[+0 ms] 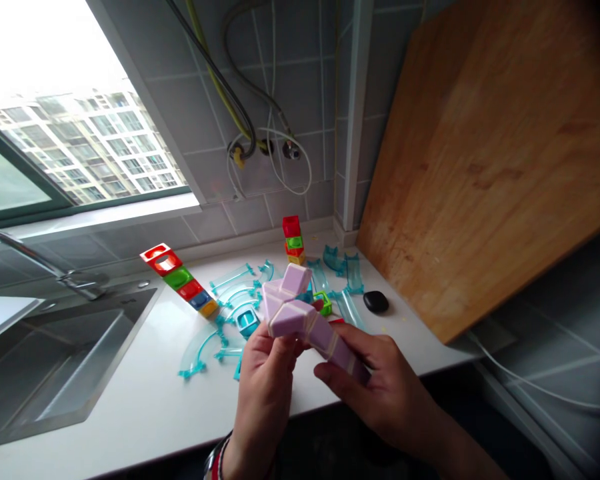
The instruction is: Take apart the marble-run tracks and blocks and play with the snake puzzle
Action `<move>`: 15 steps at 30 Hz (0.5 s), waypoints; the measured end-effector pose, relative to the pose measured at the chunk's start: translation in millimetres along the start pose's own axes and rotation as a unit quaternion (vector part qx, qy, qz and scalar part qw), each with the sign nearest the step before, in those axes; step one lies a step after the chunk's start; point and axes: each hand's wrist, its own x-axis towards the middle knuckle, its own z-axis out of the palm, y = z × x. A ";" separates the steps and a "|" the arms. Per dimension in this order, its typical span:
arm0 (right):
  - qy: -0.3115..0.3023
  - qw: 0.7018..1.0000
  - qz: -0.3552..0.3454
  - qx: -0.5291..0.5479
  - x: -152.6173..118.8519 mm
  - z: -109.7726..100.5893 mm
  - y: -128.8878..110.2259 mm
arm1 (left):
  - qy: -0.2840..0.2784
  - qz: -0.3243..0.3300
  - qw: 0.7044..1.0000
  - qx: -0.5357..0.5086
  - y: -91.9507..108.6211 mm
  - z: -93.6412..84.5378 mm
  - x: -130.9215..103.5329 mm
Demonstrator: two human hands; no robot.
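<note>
A light purple segmented block toy [300,319], bent at several joints, is held up above the front of the counter. My left hand [267,373] grips its lower left part, with fingers closed around the underside. My right hand [375,373] is wrapped round its lower right end, thumb in front. Behind the toy lie teal translucent track pieces [240,293] and a green block frame [323,303], partly hidden. A teal block [247,323] sits just left of the toy.
A leaning stack of coloured blocks [180,280] stands at the left, a shorter stack [293,241] at the back. A black oval object [376,302] lies at the right, near a large wooden board [490,167]. The sink [80,360] and faucet [35,253] are on the left.
</note>
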 end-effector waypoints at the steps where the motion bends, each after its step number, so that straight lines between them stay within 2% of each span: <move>1: 0.029 0.999 -0.018 -0.024 0.2 1.8 1.5 | -0.002 0.002 1.000 0.007 0.2 0.9 0.1; 4: 0.108 0.988 -0.076 -0.078 2.0 6.7 11.3 | 0.008 0.010 0.999 0.046 1.5 4.1 -0.8; 7: 0.140 0.970 -0.130 -0.153 3.7 9.1 22.9 | 0.025 0.018 0.996 0.082 3.1 6.6 -1.8; 11: 0.133 0.945 -0.164 -0.252 4.2 10.9 30.8 | 0.050 0.016 0.995 0.080 3.2 5.6 -1.0; 15: 0.095 0.952 -0.179 -0.230 3.3 13.8 27.5 | 0.074 -0.005 0.995 0.064 1.1 1.2 -1.0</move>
